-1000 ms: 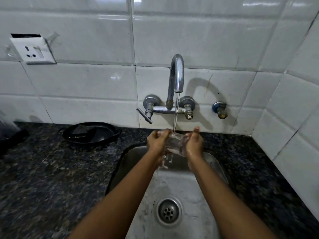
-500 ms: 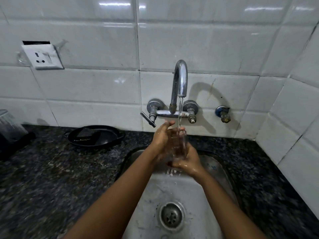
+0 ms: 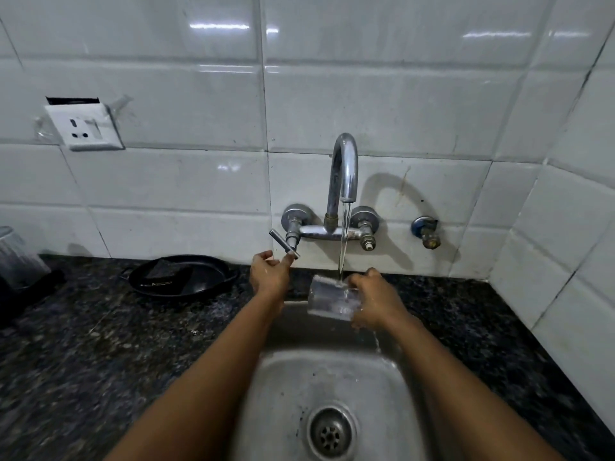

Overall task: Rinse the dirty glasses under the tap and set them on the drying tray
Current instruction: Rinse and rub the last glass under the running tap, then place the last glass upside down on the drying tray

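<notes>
A clear drinking glass is held tilted on its side under the running stream from the chrome tap, over the back of the steel sink. My right hand grips it from the right. My left hand is off the glass, raised to the tap's lever handle, with a fingertip touching the lever's end and the fingers apart. Water runs off the glass into the basin.
A black pan sits on the dark granite counter left of the sink. An upturned glass stands at the far left edge. A wall socket and a second valve are on the white tiles. Tiled wall closes the right side.
My left hand let go of the glass and rose to the tap lever. My right hand now holds the glass alone, turned from upright onto its side.
</notes>
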Available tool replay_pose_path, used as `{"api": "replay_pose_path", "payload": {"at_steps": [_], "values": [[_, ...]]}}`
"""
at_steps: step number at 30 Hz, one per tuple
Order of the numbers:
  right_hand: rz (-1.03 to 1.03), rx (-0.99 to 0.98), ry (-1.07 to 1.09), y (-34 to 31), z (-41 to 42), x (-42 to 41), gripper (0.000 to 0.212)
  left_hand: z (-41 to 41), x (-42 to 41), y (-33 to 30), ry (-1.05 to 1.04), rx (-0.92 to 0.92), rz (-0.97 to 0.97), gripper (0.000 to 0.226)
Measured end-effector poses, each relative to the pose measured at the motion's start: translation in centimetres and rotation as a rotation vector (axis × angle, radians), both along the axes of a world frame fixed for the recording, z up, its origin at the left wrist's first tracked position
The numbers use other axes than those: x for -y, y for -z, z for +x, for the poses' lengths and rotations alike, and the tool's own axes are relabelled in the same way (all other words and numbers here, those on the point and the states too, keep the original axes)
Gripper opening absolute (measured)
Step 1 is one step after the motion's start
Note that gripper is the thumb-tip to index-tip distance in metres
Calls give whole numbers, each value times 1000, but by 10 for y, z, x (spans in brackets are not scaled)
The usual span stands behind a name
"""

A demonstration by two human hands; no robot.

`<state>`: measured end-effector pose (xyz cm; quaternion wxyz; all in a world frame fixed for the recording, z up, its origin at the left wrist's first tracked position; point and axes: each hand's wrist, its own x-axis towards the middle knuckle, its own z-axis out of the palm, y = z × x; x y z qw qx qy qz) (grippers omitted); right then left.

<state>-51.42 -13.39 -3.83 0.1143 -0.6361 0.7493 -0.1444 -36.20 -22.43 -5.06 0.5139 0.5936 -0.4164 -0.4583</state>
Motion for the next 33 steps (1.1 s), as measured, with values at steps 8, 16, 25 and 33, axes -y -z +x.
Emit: {"api": "replay_pose_path", "payload": {"at_steps": [8,16,25,33], "values": [[27,-46,-91,-12,15,8,63,-4,12,-12,1,584,-279,26],[-38,121,56,-10,27,13,69,5,11,-15,129,1255,-520,37],[-124,-70,-235,-57,56,-33,57,74,-35,10,95,848,-350,29],[-456,153,-504,-93,169,-25,65,275,-89,25,-146,815,-113,19]]}}
